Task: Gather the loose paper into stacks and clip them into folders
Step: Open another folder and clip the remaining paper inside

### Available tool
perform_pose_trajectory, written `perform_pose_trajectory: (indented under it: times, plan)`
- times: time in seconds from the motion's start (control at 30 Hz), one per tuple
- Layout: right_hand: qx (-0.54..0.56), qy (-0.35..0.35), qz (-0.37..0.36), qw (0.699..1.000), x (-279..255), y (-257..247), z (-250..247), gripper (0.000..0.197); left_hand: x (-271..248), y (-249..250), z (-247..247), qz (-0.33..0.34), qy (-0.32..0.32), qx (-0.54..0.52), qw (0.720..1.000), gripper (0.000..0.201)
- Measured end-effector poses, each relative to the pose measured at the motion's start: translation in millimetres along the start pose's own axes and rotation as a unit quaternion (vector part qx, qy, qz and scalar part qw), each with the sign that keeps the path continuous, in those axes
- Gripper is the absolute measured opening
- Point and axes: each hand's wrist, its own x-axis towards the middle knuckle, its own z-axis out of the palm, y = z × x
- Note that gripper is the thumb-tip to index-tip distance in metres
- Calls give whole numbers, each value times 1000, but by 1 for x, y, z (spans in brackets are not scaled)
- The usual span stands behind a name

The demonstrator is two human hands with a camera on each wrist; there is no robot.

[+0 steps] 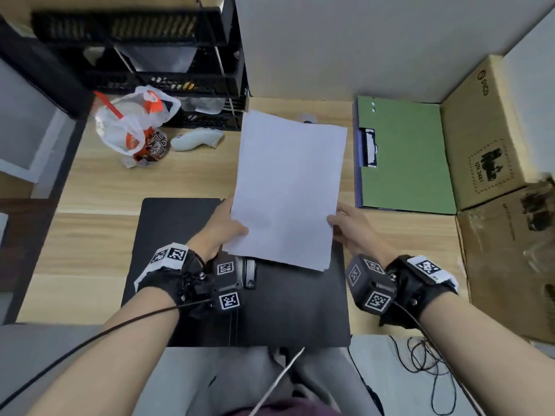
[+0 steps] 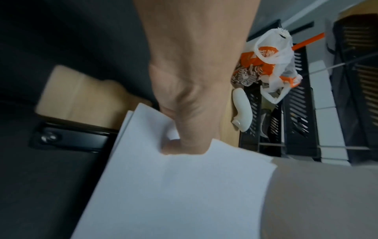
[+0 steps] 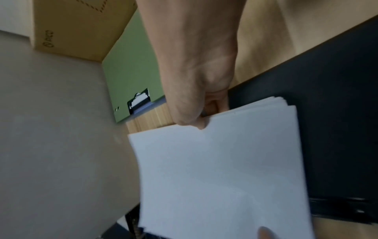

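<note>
A stack of white paper [image 1: 288, 187] is held above the desk, over the open black folder [image 1: 186, 223] lying in front of me. My left hand [image 1: 225, 226] grips the stack's left edge, thumb on top [image 2: 184, 142]. My right hand [image 1: 345, 226] pinches its right edge, thumb on top and fingers underneath [image 3: 190, 113]. The sheets [image 3: 225, 169] fan slightly at one corner. The black folder's metal clip [image 1: 250, 273] shows below the paper's near edge. A green folder [image 1: 405, 157] lies shut at the right, its clip [image 1: 368, 147] visible through a notch.
A plastic bag with orange packaging [image 1: 135, 127] and a white controller [image 1: 196, 139] sit at the back left, before a black rack [image 1: 168, 55]. Cardboard boxes [image 1: 492, 139] line the right side. Cables [image 1: 420, 358] trail off the desk's front edge.
</note>
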Motion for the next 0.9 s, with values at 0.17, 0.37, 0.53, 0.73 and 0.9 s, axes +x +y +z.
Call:
perform_pose_trajectory:
  times: [0.17, 0.37, 0.53, 0.73, 0.9]
  plan:
    - [44, 69, -181, 980, -43, -17, 23, 34, -24, 34, -13, 107, 85, -11, 991, 49]
    - [35, 98, -254, 961, -76, -38, 36, 40, -53, 59, -28, 222, 27, -32, 974, 63]
    - [12, 98, -202, 974, -96, -1, 42, 42, -62, 18, -25, 192, -18, 10, 981, 54]
    - [-68, 112, -185, 974, -100, 2, 44, 28, -63, 1, -27, 212, -51, 27, 976, 28]
    - [-15, 79, -165, 983, -95, 18, 42, 15, -58, -12, -24, 244, -16, 117, 963, 33]
